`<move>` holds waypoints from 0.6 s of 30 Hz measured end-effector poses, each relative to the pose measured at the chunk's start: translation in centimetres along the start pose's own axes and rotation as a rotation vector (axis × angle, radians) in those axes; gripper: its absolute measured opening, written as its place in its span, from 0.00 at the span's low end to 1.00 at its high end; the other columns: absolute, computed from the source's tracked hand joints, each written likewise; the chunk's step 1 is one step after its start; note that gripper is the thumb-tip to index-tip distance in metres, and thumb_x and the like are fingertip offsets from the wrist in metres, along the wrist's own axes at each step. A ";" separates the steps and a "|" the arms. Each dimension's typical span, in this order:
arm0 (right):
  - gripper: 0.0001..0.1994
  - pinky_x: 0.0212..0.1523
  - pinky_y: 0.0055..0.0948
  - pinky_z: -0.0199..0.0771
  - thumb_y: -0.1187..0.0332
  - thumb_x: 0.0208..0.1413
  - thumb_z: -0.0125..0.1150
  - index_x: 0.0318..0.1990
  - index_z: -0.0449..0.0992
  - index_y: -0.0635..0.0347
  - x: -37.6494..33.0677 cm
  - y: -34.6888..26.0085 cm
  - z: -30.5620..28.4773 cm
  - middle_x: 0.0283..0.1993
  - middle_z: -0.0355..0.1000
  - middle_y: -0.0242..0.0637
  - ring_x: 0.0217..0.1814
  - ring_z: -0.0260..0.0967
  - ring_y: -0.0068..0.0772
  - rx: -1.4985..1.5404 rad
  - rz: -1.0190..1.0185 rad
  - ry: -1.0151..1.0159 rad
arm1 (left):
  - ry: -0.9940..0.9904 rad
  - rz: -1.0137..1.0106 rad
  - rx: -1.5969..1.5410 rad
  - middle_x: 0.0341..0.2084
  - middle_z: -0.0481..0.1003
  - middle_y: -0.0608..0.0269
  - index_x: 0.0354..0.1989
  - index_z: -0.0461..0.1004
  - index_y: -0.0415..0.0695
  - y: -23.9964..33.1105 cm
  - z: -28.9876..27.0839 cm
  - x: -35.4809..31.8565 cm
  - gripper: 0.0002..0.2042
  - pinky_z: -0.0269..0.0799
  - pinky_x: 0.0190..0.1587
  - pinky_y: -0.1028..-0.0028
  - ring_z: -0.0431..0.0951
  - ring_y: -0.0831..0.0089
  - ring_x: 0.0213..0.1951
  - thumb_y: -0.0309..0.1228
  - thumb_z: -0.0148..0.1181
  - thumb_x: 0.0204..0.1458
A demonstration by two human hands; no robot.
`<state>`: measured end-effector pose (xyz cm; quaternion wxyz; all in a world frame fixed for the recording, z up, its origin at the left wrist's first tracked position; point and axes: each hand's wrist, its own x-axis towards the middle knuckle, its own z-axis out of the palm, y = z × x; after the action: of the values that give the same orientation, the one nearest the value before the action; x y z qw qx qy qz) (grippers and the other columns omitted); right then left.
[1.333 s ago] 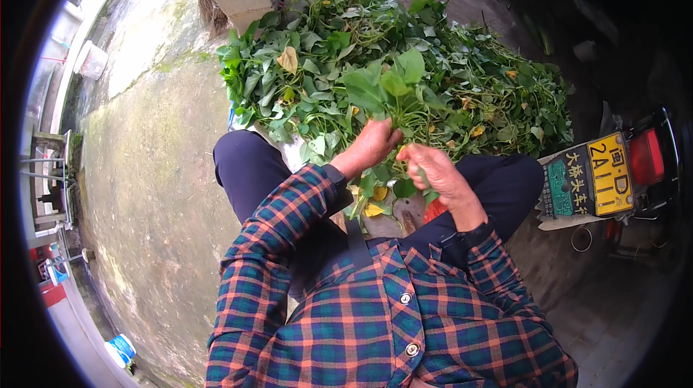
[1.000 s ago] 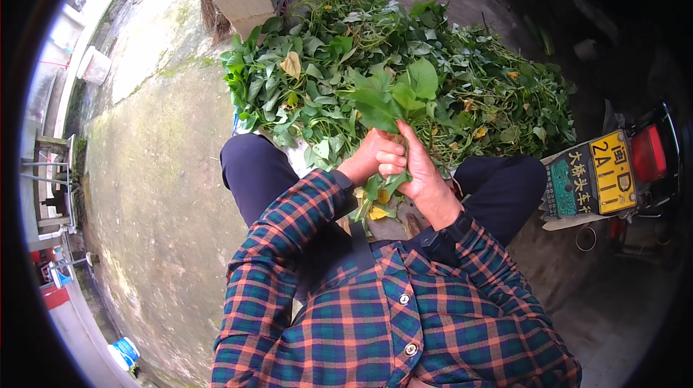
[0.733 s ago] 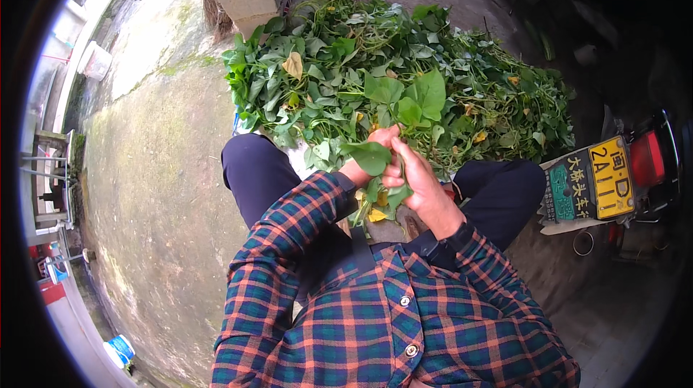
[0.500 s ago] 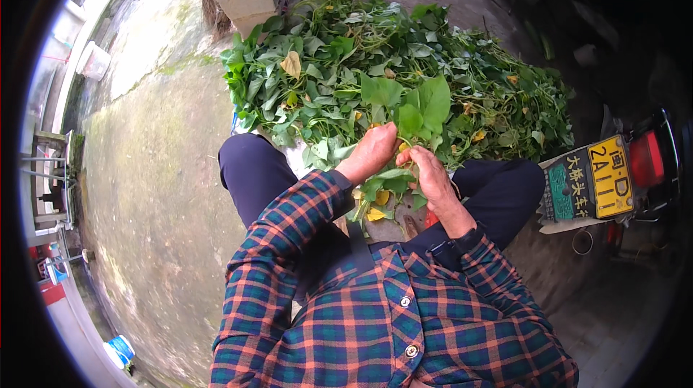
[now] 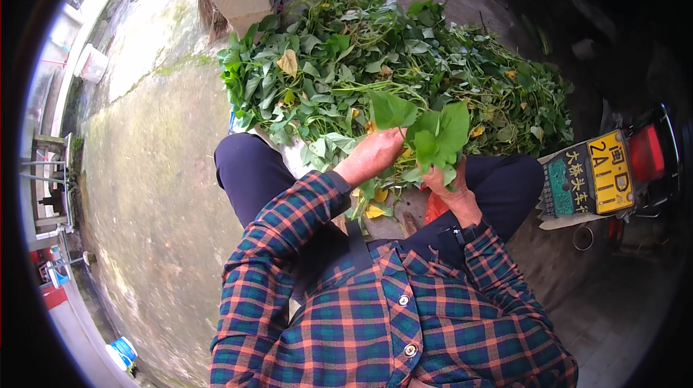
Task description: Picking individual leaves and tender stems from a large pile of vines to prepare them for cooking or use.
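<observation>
sprig: leafy green sprig point(image 5: 433, 139) held between my hands, above my knees, just in front of the big pile
left hand: my left hand point(image 5: 372, 157) fingers pinched on the sprig's stem, left side
right hand: my right hand point(image 5: 451, 187) closed around the lower stems, mostly hidden under leaves
pile: heap of green leaves point(image 5: 404, 63) on the ground ahead, some yellow ones
beside: vehicle rear with yellow plate point(image 5: 610, 171) at right
ground: mossy concrete point(image 5: 159, 171) at left

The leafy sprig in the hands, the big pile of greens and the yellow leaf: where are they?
leafy sprig point(image 5: 433, 139), head view, broad leaf.
pile of greens point(image 5: 375, 63), head view, middle of heap.
yellow leaf point(image 5: 289, 63), head view, leaf centre.
</observation>
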<state>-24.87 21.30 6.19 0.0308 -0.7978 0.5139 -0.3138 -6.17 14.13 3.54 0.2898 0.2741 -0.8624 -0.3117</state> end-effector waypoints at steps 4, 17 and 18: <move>0.09 0.38 0.30 0.70 0.66 0.56 0.51 0.40 0.72 0.59 1.1 1.2 -0.7 0.29 0.69 0.35 0.37 0.69 0.30 0.018 0.217 0.002 | 0.051 0.030 0.078 0.28 0.72 0.46 0.36 0.63 0.35 -1.9 0.8 -0.7 0.07 0.71 0.35 0.58 0.74 0.47 0.33 0.24 0.50 0.49; 0.05 0.28 0.35 0.72 0.70 0.50 0.56 0.29 0.73 0.62 13.4 -8.4 -8.9 0.30 0.74 0.42 0.30 0.74 0.40 -0.053 -0.434 -0.755 | -0.121 -0.044 0.145 0.27 0.74 0.50 0.31 0.68 0.38 -2.7 2.2 -1.7 0.06 0.73 0.35 0.59 0.77 0.52 0.32 0.26 0.46 0.51; 0.05 0.28 0.35 0.72 0.70 0.50 0.56 0.29 0.73 0.62 13.3 -7.5 -8.2 0.30 0.74 0.42 0.30 0.74 0.40 -0.059 -0.420 -0.753 | -0.092 -0.026 0.138 0.27 0.74 0.50 0.31 0.70 0.38 -2.0 1.7 -1.0 0.06 0.74 0.35 0.60 0.77 0.53 0.32 0.27 0.47 0.51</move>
<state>-19.56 15.89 21.84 0.1290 -0.9444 0.3022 0.0147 -6.01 14.14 0.72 0.2263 0.2898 -0.8906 -0.2675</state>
